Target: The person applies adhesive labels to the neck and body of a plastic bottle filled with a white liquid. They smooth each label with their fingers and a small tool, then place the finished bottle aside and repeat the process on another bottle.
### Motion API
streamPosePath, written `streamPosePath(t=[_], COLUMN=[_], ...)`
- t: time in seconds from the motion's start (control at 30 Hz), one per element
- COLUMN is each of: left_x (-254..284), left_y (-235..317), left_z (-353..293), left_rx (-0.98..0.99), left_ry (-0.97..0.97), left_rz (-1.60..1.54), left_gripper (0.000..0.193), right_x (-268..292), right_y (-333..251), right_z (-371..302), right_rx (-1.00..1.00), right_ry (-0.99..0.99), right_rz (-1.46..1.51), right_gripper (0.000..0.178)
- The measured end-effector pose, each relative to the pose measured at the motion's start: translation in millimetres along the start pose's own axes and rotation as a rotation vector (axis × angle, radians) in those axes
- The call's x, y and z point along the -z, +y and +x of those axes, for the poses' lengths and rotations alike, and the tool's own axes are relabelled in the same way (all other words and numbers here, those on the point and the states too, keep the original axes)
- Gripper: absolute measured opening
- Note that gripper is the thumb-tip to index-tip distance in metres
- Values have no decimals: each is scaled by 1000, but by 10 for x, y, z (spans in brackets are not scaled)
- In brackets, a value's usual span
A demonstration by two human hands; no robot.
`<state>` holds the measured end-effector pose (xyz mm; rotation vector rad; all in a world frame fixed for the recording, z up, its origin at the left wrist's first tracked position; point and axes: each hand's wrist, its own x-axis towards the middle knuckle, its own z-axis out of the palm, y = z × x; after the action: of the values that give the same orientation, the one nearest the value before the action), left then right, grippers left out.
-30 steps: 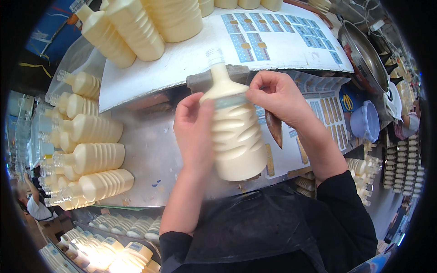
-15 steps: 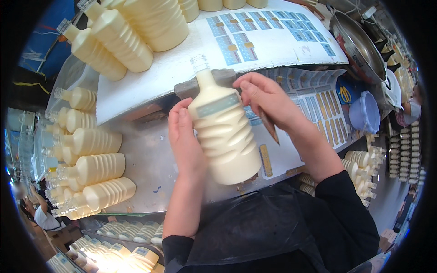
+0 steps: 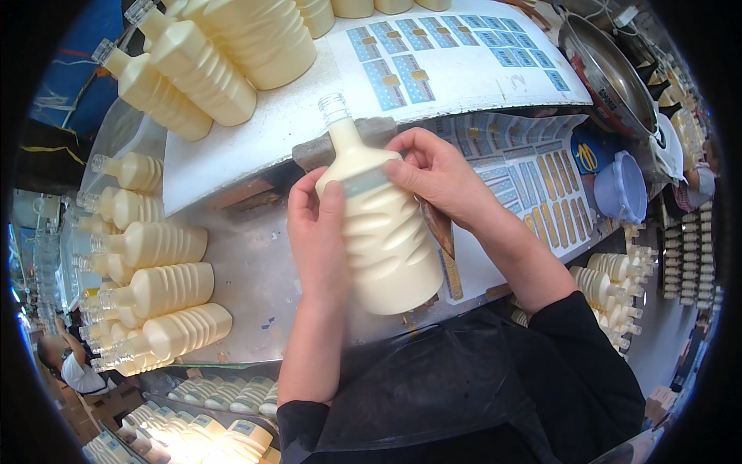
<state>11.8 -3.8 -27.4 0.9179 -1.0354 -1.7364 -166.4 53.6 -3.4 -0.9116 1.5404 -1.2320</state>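
A cream plastic bottle [image 3: 390, 267] with a ribbed body and clear threaded neck leans between my hands, its neck pointing away from me. Across its shoulder lies a pale blue-grey label strip [image 3: 363, 184]. My left hand [image 3: 315, 232] is closed around the bottle's left side, its thumb on the front by the strip's left end. At the strip's right end presses the thumb of my right hand [image 3: 448, 182], with bent fingers at the bottle's edge. A pointed brown tool [image 3: 439, 228], perhaps a blade or scraper, is tucked in that hand, its tip downward.
Label sheets [image 3: 541, 185] lie on the right of the metal table [image 3: 247, 309]; more labels [image 3: 421, 77] are on the white raised board [image 3: 487, 85]. Cream bottles [image 3: 174, 282] line the left. A grey block [image 3: 309, 152] sits behind the held bottle. A lilac bucket [image 3: 621, 189] stands right.
My right hand has moved left and down onto the bottle, its thumb now on the label strip. The brown tool has swung with it. My left thumb has shifted slightly inward.
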Motion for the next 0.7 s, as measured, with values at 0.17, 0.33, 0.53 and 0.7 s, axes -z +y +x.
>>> streamPosePath(t=[0.17, 0.33, 0.53, 0.7], left_x=[-7, -10, 5, 37], left_y=[52, 84, 47, 43], left_z=[-22, -57, -44, -40], left_rx=[40, 7, 8, 2], left_ry=[-18, -77, -87, -96], left_rz=[10, 130, 198, 223], left_gripper=[32, 42, 42, 43], right_x=[-8, -14, 22, 33], right_y=[-34, 75, 35, 111], right_z=[-7, 12, -20, 0], right_rx=[-40, -28, -104, -92], right_ry=[-10, -35, -84, -57], right_rz=[56, 240, 360, 300], right_gripper=[33, 30, 29, 34])
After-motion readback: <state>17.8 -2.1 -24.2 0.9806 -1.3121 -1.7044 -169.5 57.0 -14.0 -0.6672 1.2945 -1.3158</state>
